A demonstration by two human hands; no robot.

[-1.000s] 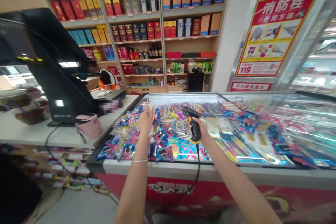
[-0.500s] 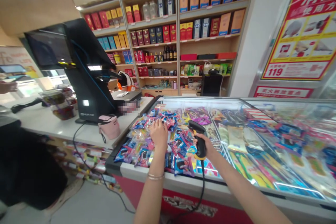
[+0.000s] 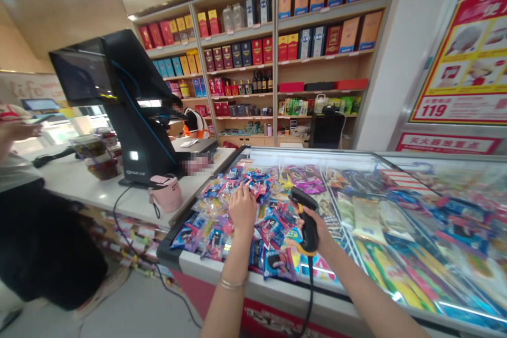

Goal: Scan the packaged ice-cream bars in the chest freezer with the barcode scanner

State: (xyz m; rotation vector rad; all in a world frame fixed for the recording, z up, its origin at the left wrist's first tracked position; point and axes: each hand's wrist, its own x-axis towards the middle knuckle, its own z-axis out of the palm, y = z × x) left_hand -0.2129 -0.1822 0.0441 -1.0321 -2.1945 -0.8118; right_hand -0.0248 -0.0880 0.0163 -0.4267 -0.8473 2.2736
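Well, the right hand [image 3: 317, 233] has its fingers wrapped tight around a black scanner [image 3: 308, 227] to hold it up; its cord [image 3: 310, 296] hangs down; the left hand [image 3: 242, 210], fingers together, sits over bright snack packets [image 3: 214, 224] in a glass freezer [image 3: 206, 269]; I can't tell if they touch.

Here's a black corded barcode scanner [image 3: 309, 229] with a yellow collar, gripped upright, its head tipping toward ten o'clock, cord dropping to six; at its nine o'clock, shiny blue-and-pink snack packets [image 3: 216, 211] lie in a loose heap!
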